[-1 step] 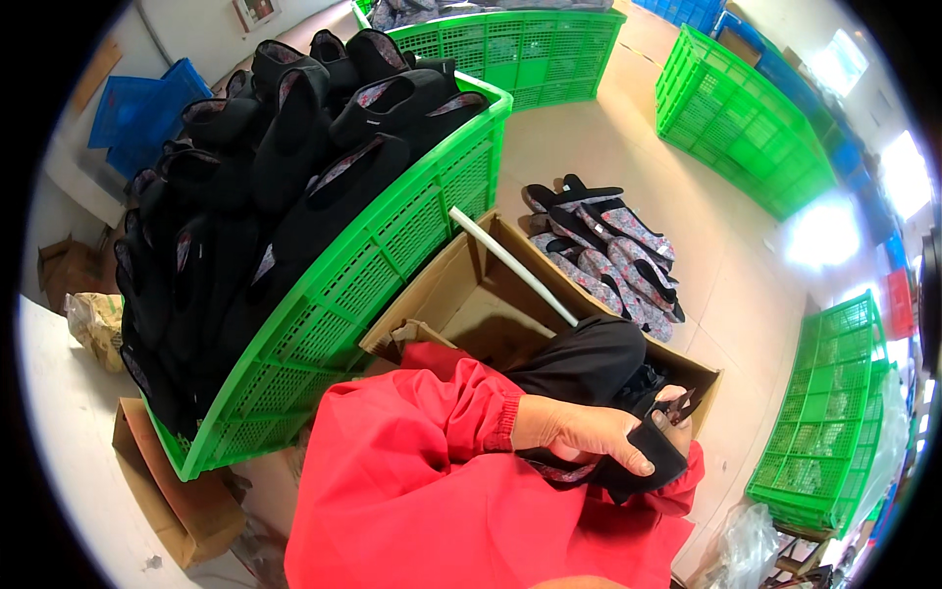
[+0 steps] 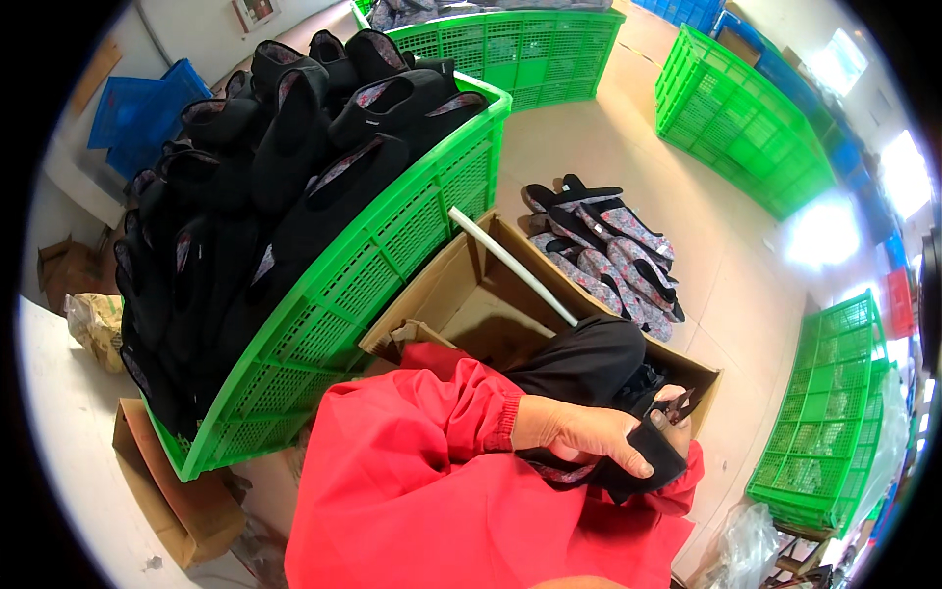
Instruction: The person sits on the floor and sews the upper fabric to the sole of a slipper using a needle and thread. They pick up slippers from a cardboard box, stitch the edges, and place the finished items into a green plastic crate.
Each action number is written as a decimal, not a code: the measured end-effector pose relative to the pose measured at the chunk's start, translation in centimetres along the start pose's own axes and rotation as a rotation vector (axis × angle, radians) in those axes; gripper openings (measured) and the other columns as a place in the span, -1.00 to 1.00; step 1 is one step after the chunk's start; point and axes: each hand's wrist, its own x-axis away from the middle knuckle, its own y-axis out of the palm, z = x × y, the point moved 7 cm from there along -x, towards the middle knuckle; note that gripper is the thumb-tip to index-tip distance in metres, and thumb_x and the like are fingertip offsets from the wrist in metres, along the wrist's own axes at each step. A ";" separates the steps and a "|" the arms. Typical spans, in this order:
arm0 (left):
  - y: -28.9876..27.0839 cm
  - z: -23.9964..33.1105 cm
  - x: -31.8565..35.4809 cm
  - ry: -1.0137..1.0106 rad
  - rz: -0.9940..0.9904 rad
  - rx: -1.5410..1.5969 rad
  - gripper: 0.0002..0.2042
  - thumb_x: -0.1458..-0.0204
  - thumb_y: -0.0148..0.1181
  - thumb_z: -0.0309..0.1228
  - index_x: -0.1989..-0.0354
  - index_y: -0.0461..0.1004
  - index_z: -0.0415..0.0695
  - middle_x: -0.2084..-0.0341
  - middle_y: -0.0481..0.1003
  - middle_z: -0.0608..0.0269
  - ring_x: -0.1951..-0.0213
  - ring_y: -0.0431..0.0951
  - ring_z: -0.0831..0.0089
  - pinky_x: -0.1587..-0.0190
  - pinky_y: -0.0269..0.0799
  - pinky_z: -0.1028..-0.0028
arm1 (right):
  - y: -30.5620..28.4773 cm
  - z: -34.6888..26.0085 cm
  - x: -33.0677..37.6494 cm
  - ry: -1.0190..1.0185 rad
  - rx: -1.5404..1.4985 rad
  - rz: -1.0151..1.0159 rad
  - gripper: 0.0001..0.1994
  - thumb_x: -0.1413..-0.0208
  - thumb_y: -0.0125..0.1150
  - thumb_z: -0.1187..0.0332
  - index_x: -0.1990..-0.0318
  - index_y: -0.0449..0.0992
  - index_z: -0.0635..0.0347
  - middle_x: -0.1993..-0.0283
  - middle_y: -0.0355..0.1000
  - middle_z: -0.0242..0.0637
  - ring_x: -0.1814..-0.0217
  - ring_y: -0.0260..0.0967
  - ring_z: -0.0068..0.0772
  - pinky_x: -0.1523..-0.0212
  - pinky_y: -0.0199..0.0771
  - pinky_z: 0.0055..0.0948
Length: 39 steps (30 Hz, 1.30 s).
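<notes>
My left hand [image 2: 599, 435] reaches across my lap from a red sleeve and is closed around a black cloth shoe [image 2: 643, 469]. The thumb presses on the shoe's black outside, and a flowered lining [image 2: 564, 473] shows under the wrist. Just beyond the shoe, my right hand [image 2: 673, 424] is partly hidden, its fingers bent around small dark snips [image 2: 679, 402]. The blades and handles of the snips are hard to tell apart. My knee in black trousers [image 2: 589, 353] is behind the hands, over an open cardboard box [image 2: 500, 231].
A green crate [image 2: 334, 324] heaped with black shoes [image 2: 294, 147] stands at the left. A white rod [image 2: 515, 267] crosses the cardboard box. Flowered shoes [image 2: 608, 245] lie piled on the floor ahead. More green crates [image 2: 741, 123] stand farther off, and another [image 2: 824, 422] is at the right, near clear plastic [image 2: 744, 545].
</notes>
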 end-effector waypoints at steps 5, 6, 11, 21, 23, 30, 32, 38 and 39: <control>0.4 -0.2 -0.7 0.062 0.004 -0.021 -0.56 0.04 0.43 -0.40 0.01 0.44 -0.27 0.14 0.52 0.31 0.09 0.48 0.49 -0.07 0.36 0.48 | 1.6 -0.4 -0.4 -0.002 -0.128 -0.026 -0.73 -0.10 0.33 0.43 0.10 0.38 0.17 0.25 0.34 -0.40 0.37 0.28 -0.63 0.36 0.31 -0.65; 0.2 -0.2 -0.7 0.053 0.015 0.010 -0.55 0.05 0.43 -0.38 -0.01 0.44 -0.26 0.13 0.52 0.30 0.08 0.47 0.49 -0.08 0.36 0.48 | 1.3 0.0 -0.5 -0.011 -0.149 0.007 -0.75 -0.11 0.31 0.44 0.11 0.37 0.16 0.29 0.36 -0.39 0.40 0.32 -0.62 0.41 0.34 -0.65; 0.0 0.8 -0.3 0.084 0.043 0.070 -0.55 0.05 0.42 -0.40 -0.02 0.44 -0.24 0.11 0.50 0.30 0.03 0.46 0.47 -0.14 0.30 0.47 | -4.5 5.5 0.7 -0.059 -0.066 0.062 -0.76 -0.16 0.24 0.39 0.06 0.40 0.19 0.19 0.45 -0.31 0.20 0.46 -0.46 0.23 0.50 -0.49; -2.0 1.7 0.2 0.150 0.093 0.136 -0.40 -0.01 0.36 -0.43 -0.24 0.28 -0.20 -0.07 0.43 0.32 -0.10 0.40 0.47 -0.22 0.22 0.49 | -2.0 9.2 2.1 0.191 -0.496 0.245 -0.69 -0.20 0.18 0.29 -0.02 0.42 0.24 0.06 0.46 -0.25 0.08 0.47 -0.34 0.10 0.51 -0.39; -1.9 2.4 0.7 0.176 0.113 0.163 -0.41 -0.01 0.36 -0.42 -0.24 0.28 -0.19 -0.07 0.43 0.31 -0.09 0.40 0.47 -0.22 0.23 0.49 | -1.7 9.7 2.2 0.221 -0.527 0.264 -0.67 -0.20 0.17 0.27 -0.04 0.42 0.25 0.04 0.46 -0.24 0.06 0.47 -0.32 0.08 0.51 -0.37; -3.2 2.2 0.7 0.236 0.145 0.168 -0.53 -0.01 0.38 -0.33 -0.08 0.42 -0.26 0.05 0.51 0.28 0.03 0.47 0.47 -0.10 0.34 0.45 | -1.6 10.2 2.8 0.185 -0.539 0.288 -0.60 -0.22 0.12 0.21 -0.10 0.42 0.29 -0.07 0.46 -0.18 -0.04 0.46 -0.23 -0.03 0.51 -0.28; -3.3 2.3 0.7 0.244 0.151 0.172 -0.53 -0.01 0.37 -0.32 -0.07 0.43 -0.25 0.07 0.51 0.29 0.05 0.48 0.48 -0.07 0.35 0.45 | -1.5 9.6 2.6 0.141 -0.498 0.281 -0.61 -0.21 0.14 0.24 -0.10 0.42 0.29 -0.06 0.46 -0.18 -0.04 0.47 -0.23 -0.03 0.51 -0.28; -4.0 2.3 0.5 0.263 0.187 0.197 -0.55 -0.04 0.35 -0.33 -0.07 0.43 -0.25 0.12 0.51 0.29 0.11 0.49 0.50 -0.02 0.38 0.48 | 0.4 6.9 1.9 0.063 -0.335 0.252 -0.57 -0.14 0.25 0.25 -0.10 0.41 0.29 -0.05 0.46 -0.18 -0.02 0.47 -0.25 -0.02 0.52 -0.30; -4.0 2.3 0.5 0.267 0.185 0.203 -0.56 -0.04 0.35 -0.33 -0.07 0.43 -0.25 0.12 0.51 0.29 0.11 0.49 0.50 -0.02 0.38 0.49 | 0.5 6.8 1.8 0.073 -0.338 0.269 -0.57 -0.14 0.25 0.26 -0.10 0.41 0.29 -0.05 0.46 -0.18 -0.02 0.48 -0.25 -0.02 0.52 -0.31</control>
